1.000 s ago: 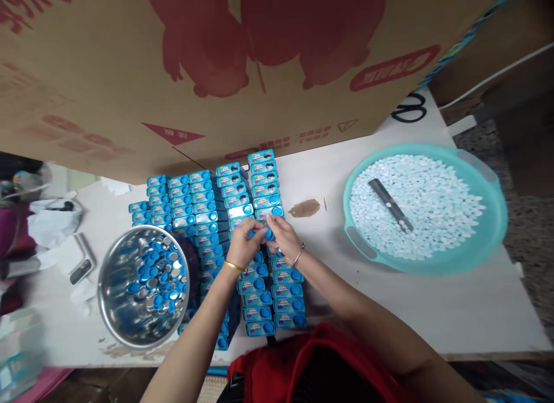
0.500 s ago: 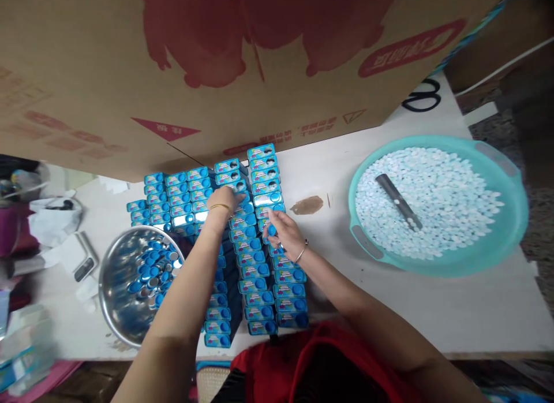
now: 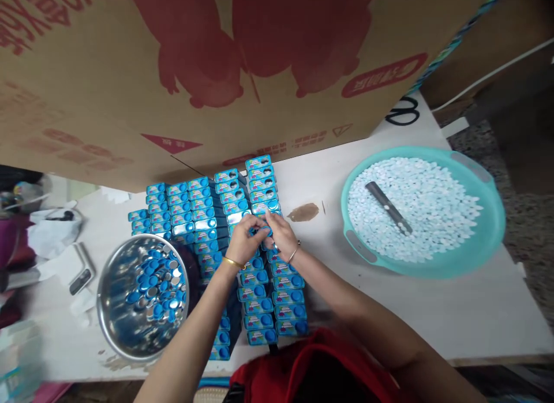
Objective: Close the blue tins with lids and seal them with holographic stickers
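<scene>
Rows of small blue printed tins (image 3: 253,293) stand on the table, many with a round blue cap on top. My left hand (image 3: 244,241) and my right hand (image 3: 282,235) meet over the two rightmost rows. Between their fingertips is a round blue cap (image 3: 267,231), partly covered by the fingers; whether more caps lie in the right palm is hidden. At the far end of these rows, several tins (image 3: 262,183) show a dark round opening instead of a cap. Left of my left forearm, a steel bowl (image 3: 110,328) holds many loose blue caps (image 3: 158,282).
A turquoise basin (image 3: 487,230) of small pale pieces, with a dark grey bar (image 3: 388,208) on top, stands to the right. A large cardboard box (image 3: 277,120) rises behind the tins. Black scissors handles (image 3: 402,111) lie by its right corner. A white device (image 3: 80,270) sits left.
My left hand has come back from a tin in the far part of the second row from the right and joined my right hand at the blue cap. The view has shifted slightly.
</scene>
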The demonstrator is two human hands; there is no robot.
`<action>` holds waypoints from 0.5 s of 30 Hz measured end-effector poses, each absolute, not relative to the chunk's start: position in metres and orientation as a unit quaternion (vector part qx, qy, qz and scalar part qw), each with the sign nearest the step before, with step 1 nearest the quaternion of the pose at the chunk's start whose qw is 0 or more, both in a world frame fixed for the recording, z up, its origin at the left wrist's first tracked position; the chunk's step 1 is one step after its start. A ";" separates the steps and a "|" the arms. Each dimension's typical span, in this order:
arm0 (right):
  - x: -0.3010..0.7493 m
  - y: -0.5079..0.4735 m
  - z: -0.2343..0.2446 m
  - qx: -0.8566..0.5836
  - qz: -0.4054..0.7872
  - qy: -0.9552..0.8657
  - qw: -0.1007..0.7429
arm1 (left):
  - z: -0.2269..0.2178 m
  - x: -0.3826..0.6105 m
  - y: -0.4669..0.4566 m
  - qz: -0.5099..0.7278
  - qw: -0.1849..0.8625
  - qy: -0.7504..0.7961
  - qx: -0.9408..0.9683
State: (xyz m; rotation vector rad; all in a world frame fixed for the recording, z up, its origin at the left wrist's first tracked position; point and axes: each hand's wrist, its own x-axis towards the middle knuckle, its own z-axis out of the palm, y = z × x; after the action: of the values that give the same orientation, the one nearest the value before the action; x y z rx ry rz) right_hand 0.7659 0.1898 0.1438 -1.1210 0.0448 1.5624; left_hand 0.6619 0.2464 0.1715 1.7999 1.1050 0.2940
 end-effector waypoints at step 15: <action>0.782 0.197 0.147 -0.364 0.744 0.031 0.559 | 0.136 0.672 0.399 -0.286 0.232 0.626 0.688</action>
State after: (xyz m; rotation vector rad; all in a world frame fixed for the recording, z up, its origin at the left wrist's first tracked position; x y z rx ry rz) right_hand 0.7823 0.1971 0.1467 -0.8580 0.0720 1.7542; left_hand 0.6719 0.3993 0.1364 1.8899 1.7210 -0.7854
